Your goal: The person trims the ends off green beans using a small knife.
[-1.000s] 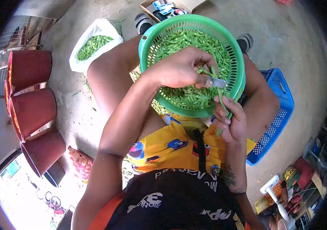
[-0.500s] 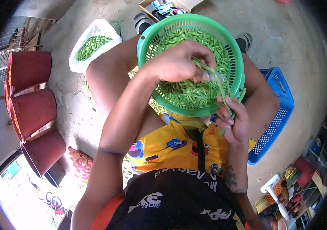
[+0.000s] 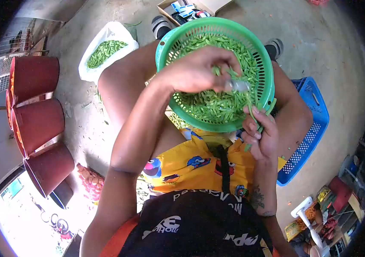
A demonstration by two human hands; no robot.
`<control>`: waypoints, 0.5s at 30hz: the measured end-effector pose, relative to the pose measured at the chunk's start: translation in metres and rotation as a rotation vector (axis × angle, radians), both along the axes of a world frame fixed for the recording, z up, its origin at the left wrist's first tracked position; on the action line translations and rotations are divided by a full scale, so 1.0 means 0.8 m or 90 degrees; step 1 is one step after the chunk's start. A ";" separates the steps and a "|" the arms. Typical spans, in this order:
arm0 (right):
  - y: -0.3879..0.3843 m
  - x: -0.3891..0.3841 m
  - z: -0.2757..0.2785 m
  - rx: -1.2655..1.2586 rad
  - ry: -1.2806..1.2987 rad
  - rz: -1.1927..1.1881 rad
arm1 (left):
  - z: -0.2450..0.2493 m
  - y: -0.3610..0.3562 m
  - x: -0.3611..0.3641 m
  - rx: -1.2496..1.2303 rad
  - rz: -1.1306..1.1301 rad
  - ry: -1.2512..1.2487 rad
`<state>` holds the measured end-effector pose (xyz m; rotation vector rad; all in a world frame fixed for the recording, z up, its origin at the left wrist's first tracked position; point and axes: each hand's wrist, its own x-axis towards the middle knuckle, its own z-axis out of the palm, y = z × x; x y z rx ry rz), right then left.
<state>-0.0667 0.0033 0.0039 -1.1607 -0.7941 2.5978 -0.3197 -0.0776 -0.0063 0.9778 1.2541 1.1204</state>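
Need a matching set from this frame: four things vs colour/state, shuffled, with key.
1. Round basket
2. Crate
3. Bag at upper left
4. Right hand

A. Gripping long green pods
B. White
C. Green, heaped with cut pieces
D. Blue

Pairs: 1-C, 2-D, 3-B, 4-A

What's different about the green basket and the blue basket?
The green basket is round, while the blue basket has straight sides and corners. The green basket sits between the person's legs; the blue basket is on the floor, outside the right leg. Both have lots of little holes.
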 end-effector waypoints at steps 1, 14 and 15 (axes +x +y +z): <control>-0.002 -0.005 0.001 0.004 -0.005 0.006 | 0.002 0.001 0.013 0.014 -0.019 -0.008; -0.007 -0.001 0.001 0.030 -0.035 -0.014 | 0.000 0.003 0.016 0.023 -0.034 0.055; -0.007 0.002 0.000 0.030 -0.035 -0.014 | 0.000 0.002 0.007 0.028 -0.003 0.034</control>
